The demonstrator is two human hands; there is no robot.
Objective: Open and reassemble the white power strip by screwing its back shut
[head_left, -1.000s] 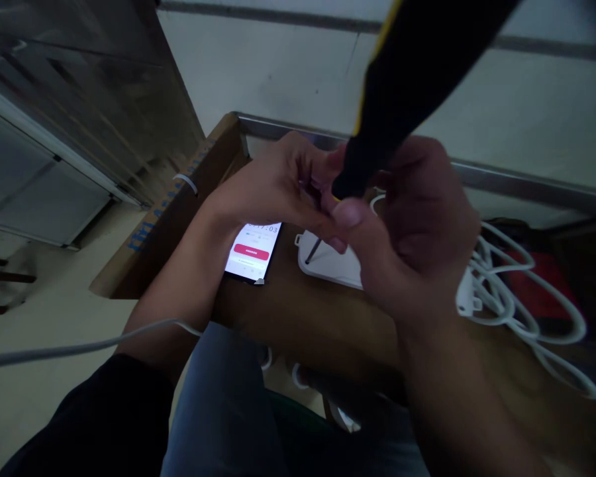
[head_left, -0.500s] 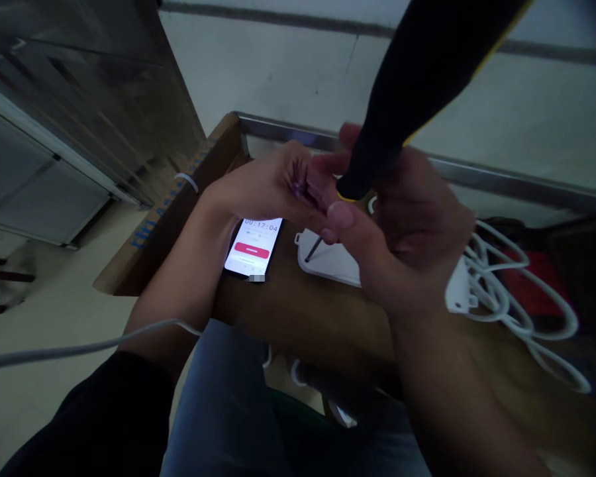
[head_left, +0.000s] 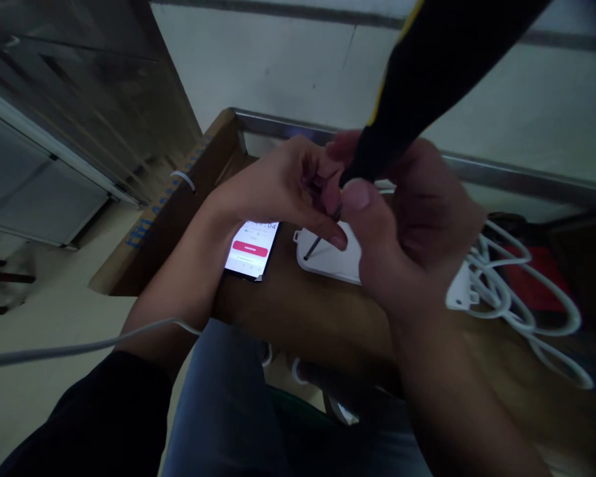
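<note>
A screwdriver (head_left: 402,112) with a black and yellow handle stands tilted, its thin shaft running down to a hole near the left end of a white power strip (head_left: 330,262). My right hand (head_left: 412,212) is closed on the lower handle, thumb and fingers gripping it. Close beside it, my left hand (head_left: 302,182) curls its fingers about the shaft just below the handle, with the thumb lying across. Both hands cover the middle of the strip and much of the shaft. Whether a screw sits under the tip cannot be made out.
A lit phone (head_left: 248,255) lies left of the strip, partly behind my left wrist. Coiled white cable (head_left: 501,285) lies at the right, by a red item (head_left: 539,278). The wooden desk (head_left: 288,311) has a raised left side and a metal rail (head_left: 283,127) behind.
The screwdriver handle has turned, its yellow stripe passing from the right edge to the left. My right hand has shifted slightly right, and my left thumb reaches further along. The tip stays at the hole.
</note>
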